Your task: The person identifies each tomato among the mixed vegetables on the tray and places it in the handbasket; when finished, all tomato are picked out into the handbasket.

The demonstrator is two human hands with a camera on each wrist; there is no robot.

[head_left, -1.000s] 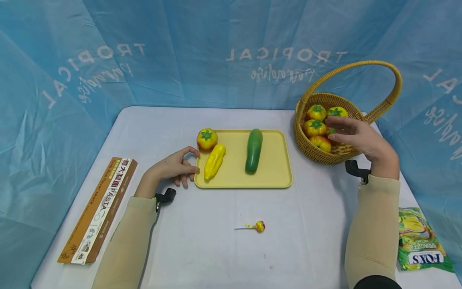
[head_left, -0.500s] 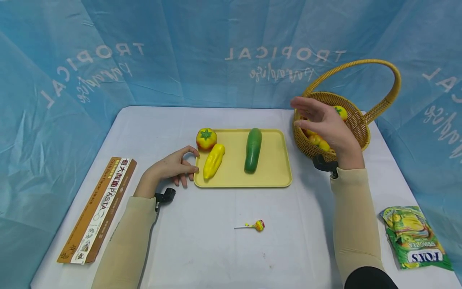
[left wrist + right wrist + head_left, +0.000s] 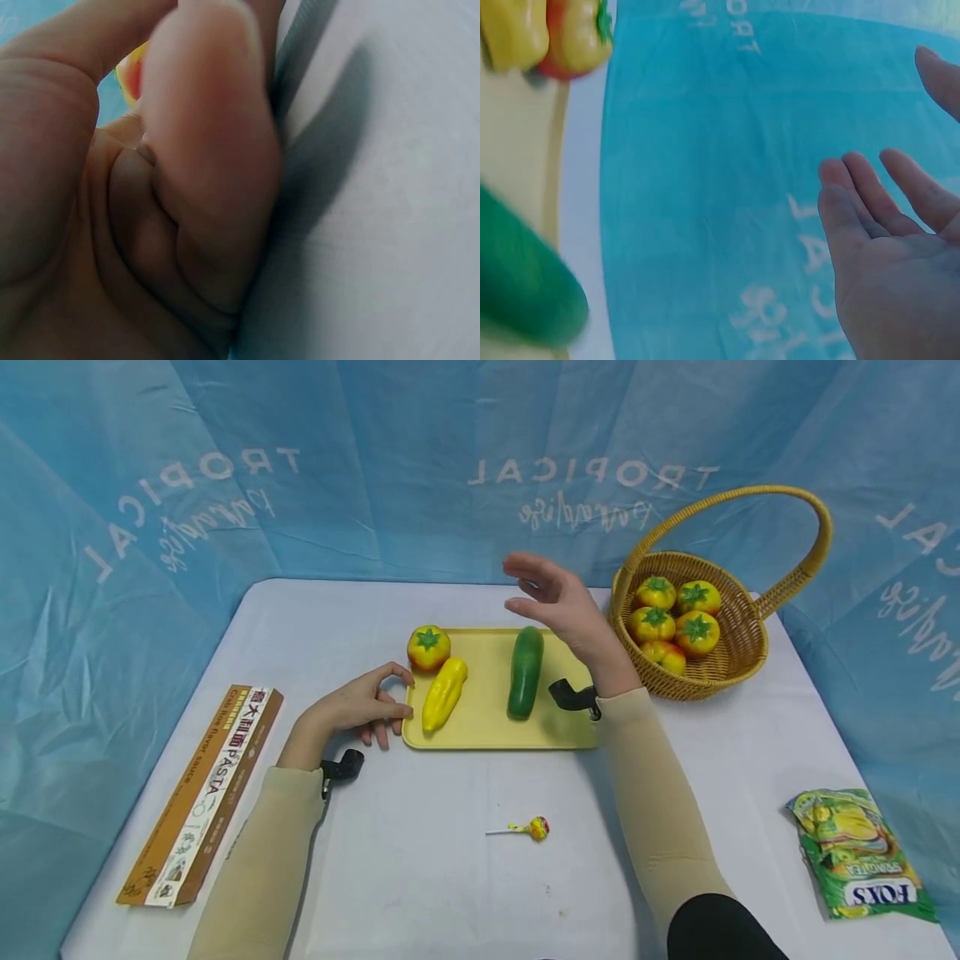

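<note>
My right hand hangs in the air over the far side of the yellow tray, fingers loosely bent and nothing in them. Just below it in the head view lies a green cucumber; the right wrist view shows the cucumber blurred, apart from the fingers. At the tray's left rim rests my left hand, thumb and index fingertips touching the edge a little apart. Beside those fingers, a yellow pepper and a yellow-red tomato with green leaves lie on the tray.
A wicker basket with a tall handle holds several similar tomatoes at the back right. Also on the table are a pasta box on the left, a lollipop in front, and a green candy bag on the right.
My right hand has swung left from over the basket to above the tray, uncovering the tomatoes in the basket. The left hand and the tray have stayed put.
</note>
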